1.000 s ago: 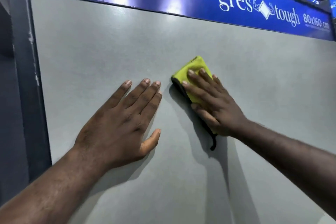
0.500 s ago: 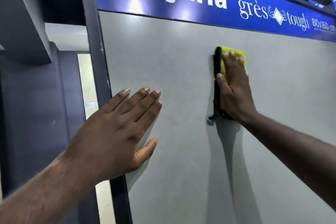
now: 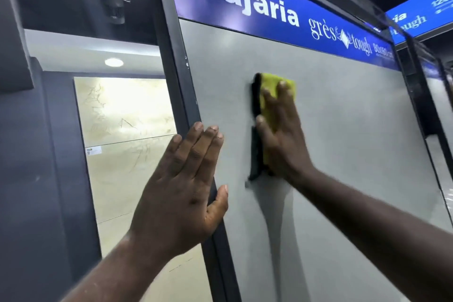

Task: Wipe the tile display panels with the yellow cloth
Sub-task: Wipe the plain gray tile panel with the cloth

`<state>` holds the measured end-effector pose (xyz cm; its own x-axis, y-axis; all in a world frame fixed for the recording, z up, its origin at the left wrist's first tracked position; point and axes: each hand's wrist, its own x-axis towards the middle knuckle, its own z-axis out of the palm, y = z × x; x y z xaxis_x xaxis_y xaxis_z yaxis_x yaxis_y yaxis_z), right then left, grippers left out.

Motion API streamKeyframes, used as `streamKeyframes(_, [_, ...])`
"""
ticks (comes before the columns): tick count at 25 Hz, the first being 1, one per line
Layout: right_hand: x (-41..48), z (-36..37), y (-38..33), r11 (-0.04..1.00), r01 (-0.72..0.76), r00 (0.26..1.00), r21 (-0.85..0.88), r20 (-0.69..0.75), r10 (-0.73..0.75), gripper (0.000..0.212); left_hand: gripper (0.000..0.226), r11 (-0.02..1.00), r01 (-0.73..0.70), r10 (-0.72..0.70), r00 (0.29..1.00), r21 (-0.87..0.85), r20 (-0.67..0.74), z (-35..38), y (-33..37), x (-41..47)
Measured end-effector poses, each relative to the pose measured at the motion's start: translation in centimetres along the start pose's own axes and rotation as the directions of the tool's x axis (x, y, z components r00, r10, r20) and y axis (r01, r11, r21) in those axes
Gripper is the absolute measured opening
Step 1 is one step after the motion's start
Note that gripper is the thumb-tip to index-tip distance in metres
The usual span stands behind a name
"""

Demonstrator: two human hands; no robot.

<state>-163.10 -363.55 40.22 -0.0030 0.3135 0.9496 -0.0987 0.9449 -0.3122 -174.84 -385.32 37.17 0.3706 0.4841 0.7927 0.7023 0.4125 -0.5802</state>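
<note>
1. The right hand (image 3: 282,140) lies flat with its fingers straight and slightly spread, pressing the yellow cloth (image 3: 270,103) against the grey tile display panel (image 3: 355,154). It grips nothing.
2. The cloth sits on the upper middle of the panel, just below the blue Kajaria header strip (image 3: 245,7). Its yellow top shows past the fingertips, and a dark edge runs down its left side to below the palm.
3. The left hand (image 3: 186,184) is open too, fingers straight and close together. It is laid over the panel's left edge and the dark frame (image 3: 176,76) and holds nothing.
4. Left of the frame, farther back, a pale marble-look tile (image 3: 122,110) stands under a round ceiling light (image 3: 114,62).
</note>
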Motion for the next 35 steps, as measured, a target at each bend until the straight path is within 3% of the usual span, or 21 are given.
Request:
streamKeyframes(2, [-4.3, 0.0, 0.1, 0.945, 0.321, 0.939, -0.06, 0.149, -0.309, 0.064, 0.08, 0.995, 0.065, -0.068, 0.997, -0.078, -0.038, 0.4, 0.7, -0.8])
streamKeyframes(3, [-5.4, -0.6, 0.9, 0.934, 0.349, 0.926, -0.075, 0.179, -0.332, 0.063, 0.079, 0.987, 0.095, -0.103, 0.993, -0.133, -0.054, 0.6, 1.0, -1.2])
streamKeyframes(5, [-4.7, -1.1, 2.0, 0.985, 0.138, 0.987, -0.1, 0.093, -0.129, 0.06, 0.078, 0.938, 0.175, -0.204, 0.977, -0.3, -0.069, 1.0, 2.1, -1.8])
streamKeyframes(7, [-2.4, -0.7, 0.6, 0.989, -0.147, 0.989, -0.011, -0.014, 0.147, 0.06, 0.078, 0.834, 0.27, -0.329, 0.943, -0.481, -0.041, 1.2, 3.7, -2.0])
streamKeyframes(8, [-2.1, -0.2, -0.8, 0.988, -0.155, 0.988, 0.007, -0.013, 0.155, 0.06, 0.076, 0.783, 0.304, -0.379, 0.925, -0.543, -0.03, 1.3, 4.5, -2.0])
streamKeyframes(10, [-4.2, 1.1, -3.1, 0.997, 0.07, 0.996, -0.03, 0.057, -0.068, 0.059, 0.071, 0.708, 0.342, -0.452, 0.892, -0.617, -0.025, 1.5, 5.6, -2.1])
streamKeyframes(12, [-8.6, 0.9, -3.3, 0.964, 0.266, 0.95, -0.032, 0.18, -0.256, 0.062, 0.066, 0.646, 0.353, -0.502, 0.864, -0.677, -0.028, 1.7, 6.6, -2.6])
streamKeyframes(14, [-10.8, -0.6, -1.1, 0.967, 0.256, 0.945, 0.004, 0.21, -0.251, 0.069, 0.064, 0.581, 0.344, -0.536, 0.844, -0.737, -0.029, 1.9, 7.6, -3.1])
streamKeyframes(17, [-6.7, -0.7, -1.6, 0.986, -0.066, 0.998, 0.15, 0.006, 0.066, 0.063, 0.06, 0.5, 0.376, -0.616, 0.788, -0.78, -0.014, 2.0, 8.7, -2.7])
streamKeyframes(18, [-5.3, 0.1, -3.4, 0.976, -0.091, 0.994, 0.198, -0.047, 0.103, 0.057, 0.06, 0.472, 0.385, -0.642, 0.766, -0.793, -0.01, 2.1, 9.0, -2.6])
streamKeyframes(22, [-9.0, 2.5, -6.4, 0.951, 0.217, 0.976, 0.22, -0.078, -0.204, 0.041, 0.062, 0.375, 0.364, -0.706, 0.708, -0.853, -0.008, 2.7, 10.0, -3.0])
streamKeyframes(26, [-13.4, 0.0, -1.2, 0.971, 0.196, 0.981, 0.136, -0.023, -0.195, 0.048, 0.058, 0.367, 0.372, -0.746, 0.666, -0.853, -0.031, 3.0, 10.7, -4.0])
streamKeyframes(29, [-9.5, 0.2, -1.3, 0.996, -0.05, 0.992, 0.077, -0.113, 0.059, 0.046, 0.056, 0.424, 0.4, -0.737, 0.674, -0.813, -0.053, 3.2, 10.9, -4.1])
streamKeyframes(30, [-8.9, 0.8, -2.3, 0.996, -0.077, 0.986, 0.054, -0.143, 0.084, 0.046, 0.055, 0.443, 0.419, -0.739, 0.671, -0.792, -0.058, 3.2, 11.0, -4.1])
streamKeyframes(32, [-10.2, 1.8, -4.2, 0.999, 0.023, 0.995, 0.026, -0.103, -0.02, 0.056, 0.054, 0.464, 0.44, -0.741, 0.668, -0.769, -0.064, 3.2, 11.0, -4.3])
streamKeyframes(35, [-15.7, 1.0, -3.6, 0.974, 0.214, 0.97, 0.081, 0.103, -0.222, 0.069, 0.053, 0.465, 0.418, -0.74, 0.668, -0.781, -0.083, 3.5, 10.8, -4.5])
